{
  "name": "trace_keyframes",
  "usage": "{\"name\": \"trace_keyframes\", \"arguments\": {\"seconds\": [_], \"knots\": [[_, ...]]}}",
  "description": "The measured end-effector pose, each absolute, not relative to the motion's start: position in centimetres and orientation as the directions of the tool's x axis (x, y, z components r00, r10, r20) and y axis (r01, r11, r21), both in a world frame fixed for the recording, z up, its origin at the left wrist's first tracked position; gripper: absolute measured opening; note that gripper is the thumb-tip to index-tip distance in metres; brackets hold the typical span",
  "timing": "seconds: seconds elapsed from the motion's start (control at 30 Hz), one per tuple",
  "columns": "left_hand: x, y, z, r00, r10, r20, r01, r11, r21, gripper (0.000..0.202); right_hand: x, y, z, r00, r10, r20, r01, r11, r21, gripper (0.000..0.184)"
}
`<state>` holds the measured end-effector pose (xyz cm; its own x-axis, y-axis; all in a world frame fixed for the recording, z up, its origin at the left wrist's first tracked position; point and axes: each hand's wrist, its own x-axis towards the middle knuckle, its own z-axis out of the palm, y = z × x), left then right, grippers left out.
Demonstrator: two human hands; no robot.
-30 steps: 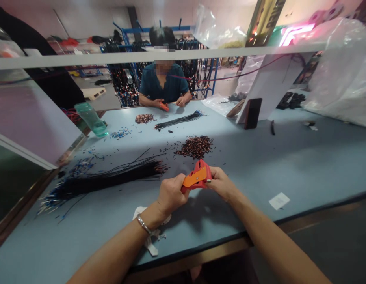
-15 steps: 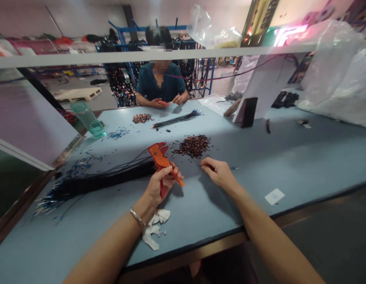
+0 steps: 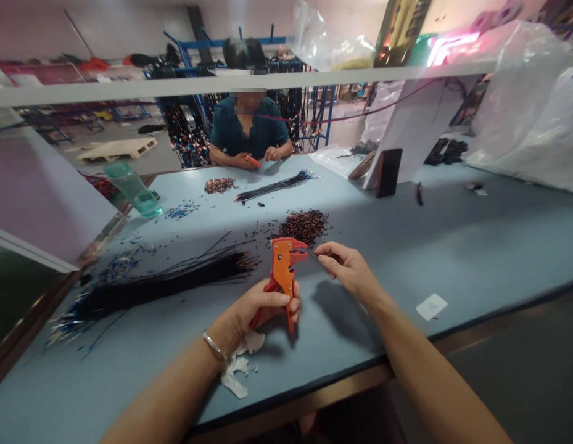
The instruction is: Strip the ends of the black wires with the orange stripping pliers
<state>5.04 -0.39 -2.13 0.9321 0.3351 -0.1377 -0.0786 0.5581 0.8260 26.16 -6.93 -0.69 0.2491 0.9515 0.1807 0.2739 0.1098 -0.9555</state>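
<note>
Across the desk [image 3: 471,246], clippings [image 3: 307,225] are lying beyond the left hand [image 3: 263,300], clasping orange pliers [image 3: 282,270], and right hand [image 3: 348,266], pinching wire [image 3: 315,253].

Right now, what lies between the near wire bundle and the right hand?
In the head view, the orange pliers, gripped by the left hand, then a thin dark strand jutting from the right hand.

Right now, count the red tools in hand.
2: a red-and-orange tool in the left hand, and a red tool in the co-worker's hand across the table. Others may be hidden.
</note>
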Motion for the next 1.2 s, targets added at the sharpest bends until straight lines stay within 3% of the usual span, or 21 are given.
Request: {"name": "trace_keyframes", "arguments": {"seconds": [0.2,0.47,0.67,1.2], "knots": [[5.0,-0.5,-2.2,0.938,0.305,-0.162,-0.033,0.546,0.837,0.034,25.9,-7.3,-0.1,0.26,0.937,0.231,0.252,0.165,-0.954,0.016],[5.0,-0.5,-1.9,0.941,0.289,-0.174,-0.012,0.543,0.839,0.033,25.7,-7.4,-0.6,0.234,0.864,0.446,0.592,0.238,-0.77,0.012],[4.9,-0.5,-2.0,0.941,0.272,-0.201,0.016,0.556,0.831,0.033,25.2,-7.6,-0.7,0.209,0.794,0.57,0.743,0.25,-0.621,0.013],[4.9,-0.6,-2.0,0.937,0.284,-0.205,0.014,0.555,0.831,0.033,25.0,-7.6,-0.9,0.097,0.745,0.66,0.781,0.354,-0.515,0.014]]}}
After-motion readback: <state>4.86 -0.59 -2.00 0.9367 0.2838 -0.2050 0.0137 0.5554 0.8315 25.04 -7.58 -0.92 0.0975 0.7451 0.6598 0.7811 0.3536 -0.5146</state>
